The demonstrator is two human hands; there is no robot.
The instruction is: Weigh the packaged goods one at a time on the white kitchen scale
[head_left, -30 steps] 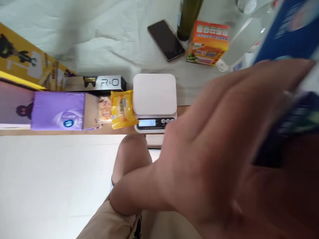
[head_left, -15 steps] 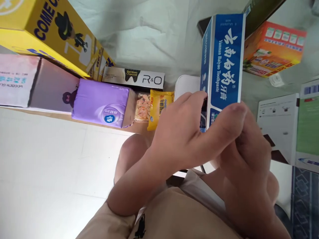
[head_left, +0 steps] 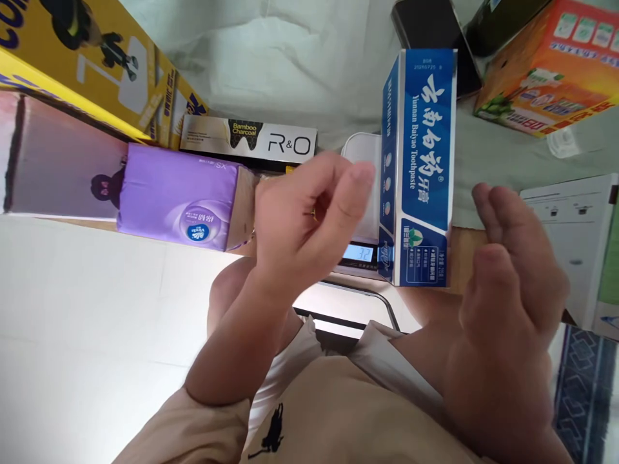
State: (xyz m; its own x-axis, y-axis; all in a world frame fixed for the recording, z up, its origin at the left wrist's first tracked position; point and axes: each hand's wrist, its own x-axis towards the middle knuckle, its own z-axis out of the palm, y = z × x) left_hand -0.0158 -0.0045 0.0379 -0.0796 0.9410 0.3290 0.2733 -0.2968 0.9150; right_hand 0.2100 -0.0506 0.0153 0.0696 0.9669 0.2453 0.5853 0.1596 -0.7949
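Observation:
A blue toothpaste box point(head_left: 425, 154) stands upright on end over the white kitchen scale point(head_left: 360, 151), hiding most of its right side. The scale's lit display point(head_left: 360, 252) shows beside the box's lower left corner. My left hand point(head_left: 309, 219) hovers just left of the box, fingers loosely curled and holding nothing. To the right of the box, a small gap away, my right hand point(head_left: 512, 277) has its fingers stretched out and is empty. Neither hand touches the box.
A purple tissue pack point(head_left: 178, 193), an R&O toothpaste box point(head_left: 251, 138) and a big yellow box point(head_left: 97, 64) lie at the left. An orange box point(head_left: 541, 64), a dark phone point(head_left: 430, 32) and a white carton point(head_left: 565, 238) are at the right.
Both hands held the blue toothpaste box half a second ago; they have let go and drawn apart to either side. The box now stands alone on the scale.

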